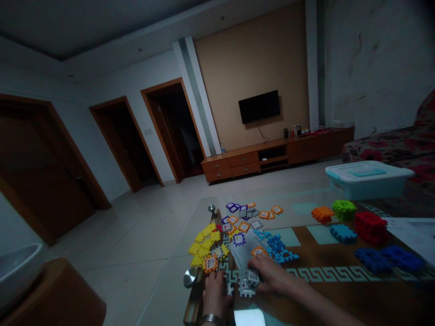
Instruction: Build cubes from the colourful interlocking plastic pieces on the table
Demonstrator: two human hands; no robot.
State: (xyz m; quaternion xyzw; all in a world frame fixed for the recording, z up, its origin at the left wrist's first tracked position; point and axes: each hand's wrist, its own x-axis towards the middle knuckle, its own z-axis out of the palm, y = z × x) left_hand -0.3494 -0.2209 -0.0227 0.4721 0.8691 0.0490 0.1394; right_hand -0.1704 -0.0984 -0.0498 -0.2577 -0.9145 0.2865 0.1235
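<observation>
Left hand (214, 295) and right hand (270, 272) were near each other, not touching, both down on white interlocking plastic pieces (249, 283) on a glass-topped table (340, 301). Grip was hard to tell in the dim view. Yellow pieces (204, 246) lay just left of the hands, blue pieces (277, 249) just right.

Left hand (214, 296), metal wristband (210, 320) at its wrist, and right hand (270, 274) both down on a cluster of white interlocking plastic tiles (249, 283), on a glass-topped table (340, 290). Loose yellow, purple and orange tiles (231, 231) just beyond; red, green and blue tile stacks (370, 227) farther right, near a lidded plastic storage box (367, 179).
</observation>
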